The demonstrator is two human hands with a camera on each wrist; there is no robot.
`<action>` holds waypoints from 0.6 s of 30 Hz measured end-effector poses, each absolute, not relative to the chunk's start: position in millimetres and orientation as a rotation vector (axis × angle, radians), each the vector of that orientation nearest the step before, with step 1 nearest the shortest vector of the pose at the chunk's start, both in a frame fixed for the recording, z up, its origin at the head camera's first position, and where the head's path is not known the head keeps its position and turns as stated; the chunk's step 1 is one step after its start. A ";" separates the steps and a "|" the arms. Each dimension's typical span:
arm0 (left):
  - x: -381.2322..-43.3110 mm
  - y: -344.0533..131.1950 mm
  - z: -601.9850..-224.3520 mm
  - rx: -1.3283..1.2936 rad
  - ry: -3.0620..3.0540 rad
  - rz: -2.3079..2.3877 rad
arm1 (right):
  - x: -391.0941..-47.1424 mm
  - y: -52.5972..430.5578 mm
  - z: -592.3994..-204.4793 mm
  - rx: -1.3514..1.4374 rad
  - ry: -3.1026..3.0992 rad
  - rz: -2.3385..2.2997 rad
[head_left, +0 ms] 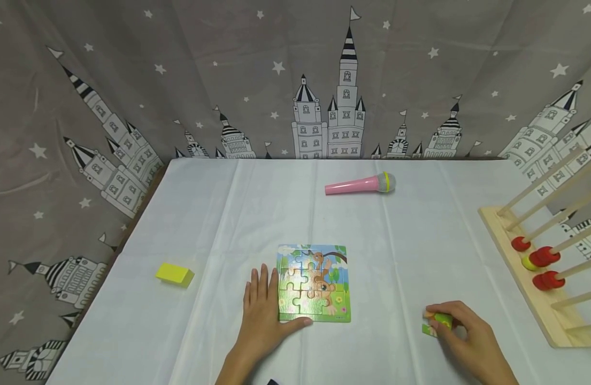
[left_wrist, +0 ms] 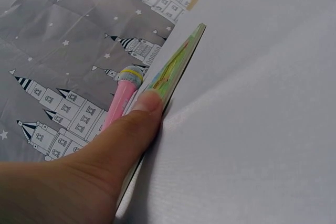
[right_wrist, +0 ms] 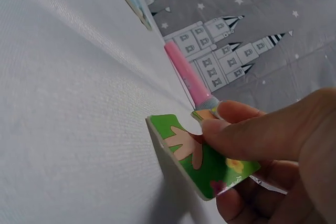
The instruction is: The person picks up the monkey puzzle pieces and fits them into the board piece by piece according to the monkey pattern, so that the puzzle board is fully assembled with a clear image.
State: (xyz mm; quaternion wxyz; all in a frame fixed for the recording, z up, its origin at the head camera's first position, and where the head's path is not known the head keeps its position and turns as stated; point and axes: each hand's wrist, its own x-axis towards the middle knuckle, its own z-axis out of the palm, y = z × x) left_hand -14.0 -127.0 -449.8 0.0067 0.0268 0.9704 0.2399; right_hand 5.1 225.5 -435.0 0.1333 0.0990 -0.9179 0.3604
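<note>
A square jigsaw puzzle (head_left: 337, 286) with a cartoon monkey on a green and blue ground lies on the white cloth. My left hand (head_left: 261, 321) is at its left side, fingers straight along the edge. The left thumb touches the puzzle's lower edge, and its tip overlaps the board's side in the left wrist view. Off to the right, my right hand (head_left: 468, 331) pinches a puzzle piece (right_wrist: 176, 148) between thumb and fingers. This piece is green with a tan paw and small flowers, and is held tilted close over the cloth; the fingers hide part of it.
A pink toy microphone (head_left: 355, 185) lies behind the puzzle. To the left sits a yellow block (head_left: 175, 274). A wooden peg rack (head_left: 521, 283) with red and yellow beads stands at the right. Behind the table hangs a grey castle-print curtain (head_left: 204, 59).
</note>
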 end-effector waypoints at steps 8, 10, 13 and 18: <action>-14.0 -127.0 -450.0 0.077 3.027 0.747 | -1.9 220.0 -431.7 0.472 -2.560 1.131; -14.0 -127.0 -450.2 0.078 3.028 0.741 | -5.4 216.4 -429.8 0.520 -2.555 1.146; -14.1 -127.2 -450.5 0.082 3.032 0.730 | -11.6 208.1 -425.3 0.534 -2.577 1.135; -14.2 -127.5 -450.1 0.086 3.034 0.737 | -25.9 186.5 -417.0 0.473 -2.610 1.107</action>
